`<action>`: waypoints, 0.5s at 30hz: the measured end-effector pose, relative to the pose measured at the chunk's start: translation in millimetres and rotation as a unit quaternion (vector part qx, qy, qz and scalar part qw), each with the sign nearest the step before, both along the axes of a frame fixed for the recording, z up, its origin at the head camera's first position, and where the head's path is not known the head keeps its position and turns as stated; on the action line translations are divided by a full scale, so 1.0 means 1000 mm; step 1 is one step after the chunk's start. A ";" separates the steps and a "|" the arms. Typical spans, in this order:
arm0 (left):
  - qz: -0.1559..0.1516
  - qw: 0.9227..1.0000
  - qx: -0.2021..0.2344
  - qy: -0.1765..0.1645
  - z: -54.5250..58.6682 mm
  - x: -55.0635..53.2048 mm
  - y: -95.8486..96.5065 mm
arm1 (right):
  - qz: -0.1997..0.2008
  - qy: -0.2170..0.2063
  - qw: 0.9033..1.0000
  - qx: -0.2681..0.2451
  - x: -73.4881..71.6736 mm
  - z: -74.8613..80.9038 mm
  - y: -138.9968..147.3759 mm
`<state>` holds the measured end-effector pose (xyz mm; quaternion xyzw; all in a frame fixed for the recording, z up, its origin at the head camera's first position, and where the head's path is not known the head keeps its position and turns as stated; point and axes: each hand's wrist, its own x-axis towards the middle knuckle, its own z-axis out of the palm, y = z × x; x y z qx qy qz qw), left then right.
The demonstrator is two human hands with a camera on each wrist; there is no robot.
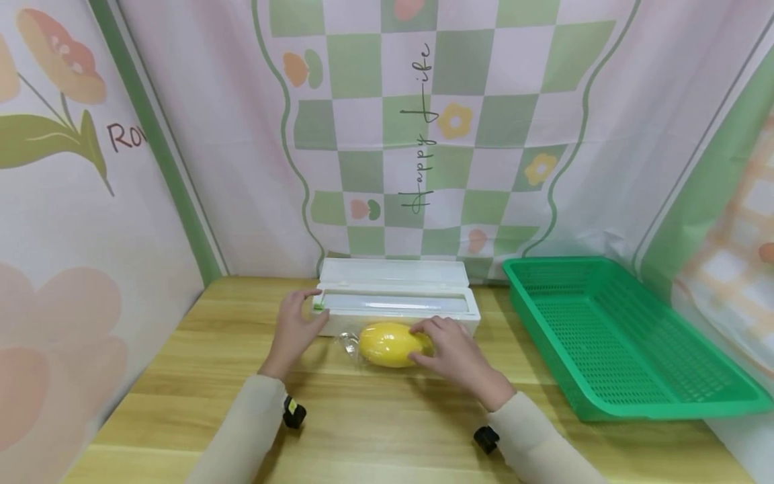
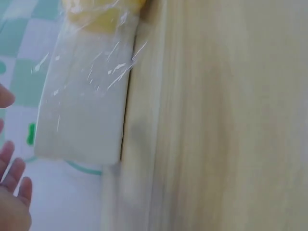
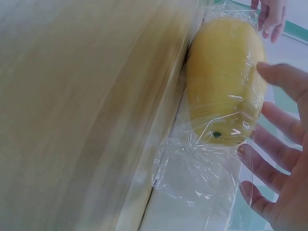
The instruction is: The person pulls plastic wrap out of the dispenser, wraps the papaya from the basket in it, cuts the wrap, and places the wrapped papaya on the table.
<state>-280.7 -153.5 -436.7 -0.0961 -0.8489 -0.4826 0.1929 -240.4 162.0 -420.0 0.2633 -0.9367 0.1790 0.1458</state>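
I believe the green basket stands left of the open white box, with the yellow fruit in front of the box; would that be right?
Not quite: the head view shows the green basket to the right of the white box.

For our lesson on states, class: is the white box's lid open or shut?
Open: the lid stands raised behind the white box and its inside shows.

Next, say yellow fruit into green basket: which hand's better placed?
Right hand, likely: it touches the yellow fruit, and the green basket is on that side. Left hand is by the left end of the white box, farther from both.
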 end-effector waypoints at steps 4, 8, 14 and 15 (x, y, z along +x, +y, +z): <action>0.003 0.999 0.023 -0.045 -0.002 -0.005 -0.006 | 0.000 -0.003 1.000 -0.003 0.001 0.001 0.001; -0.004 0.996 0.028 -0.083 -0.006 -0.011 -0.007 | 0.003 0.003 1.000 -0.006 0.001 0.001 0.002; -0.014 0.993 0.021 -0.118 -0.012 -0.017 -0.007 | 0.007 0.005 1.000 -0.013 0.000 0.000 0.002; -0.016 0.992 0.028 -0.120 -0.013 -0.017 -0.007 | 0.008 0.004 1.000 -0.015 0.000 0.000 0.002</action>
